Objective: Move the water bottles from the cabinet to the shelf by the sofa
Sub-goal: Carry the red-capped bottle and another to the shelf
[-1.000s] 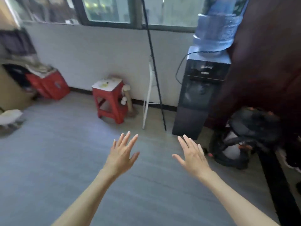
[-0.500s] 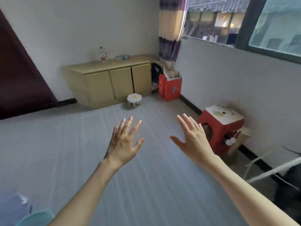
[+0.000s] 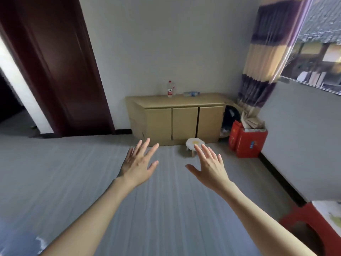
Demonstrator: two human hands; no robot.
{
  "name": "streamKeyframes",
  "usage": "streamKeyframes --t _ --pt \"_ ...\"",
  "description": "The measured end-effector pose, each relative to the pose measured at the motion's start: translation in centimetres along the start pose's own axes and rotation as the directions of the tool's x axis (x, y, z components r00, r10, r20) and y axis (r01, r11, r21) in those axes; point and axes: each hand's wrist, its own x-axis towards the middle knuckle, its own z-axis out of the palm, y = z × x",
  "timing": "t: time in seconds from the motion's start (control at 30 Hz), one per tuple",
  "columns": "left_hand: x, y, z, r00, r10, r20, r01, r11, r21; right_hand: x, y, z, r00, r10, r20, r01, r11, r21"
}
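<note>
Both my hands, left [image 3: 137,164] and right [image 3: 209,166], empty, fingers spread. Upright clear red-labelled plastic bottle [image 3: 170,89] on tan wooden cabinet [image 3: 177,117]; small white stool [image 3: 194,145] underfoot is a likely trip risk.

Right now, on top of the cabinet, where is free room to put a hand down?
Cabinet top: bare left of the upright bottle, and right of the lying bottle toward the curtain. Crowded between the two bottles. Both hands, left and right, are empty.
</note>
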Motion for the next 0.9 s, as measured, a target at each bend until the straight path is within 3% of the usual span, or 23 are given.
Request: streamKeyframes --t 0.17,0.43,0.63,0.9 --pt "9.9 -2.1 3.5 0.996 0.032 -0.084 -0.038 0.997 -0.068 11.7 0.8 2.0 0.996 -0.076 -0.041 0.076 0.997 0.007" --pt "26.9 -7.0 8.0 0.977 -0.08 -0.2 0.02 0.958 -0.285 28.5 4.3 4.2 0.991 -0.077 -0.105 0.079 0.997 0.014" --pt "38.3 -10.8 13.2 0.989 -0.073 -0.132 0.033 0.959 -0.282 41.1 8.1 6.8 0.997 -0.017 -0.073 0.02 0.999 0.029" --pt "54.2 -18.3 20.1 0.985 -0.17 -0.006 0.163 0.949 -0.272 60.3 12.8 13.0 1.0 -0.026 0.0 0.026 0.999 0.043"
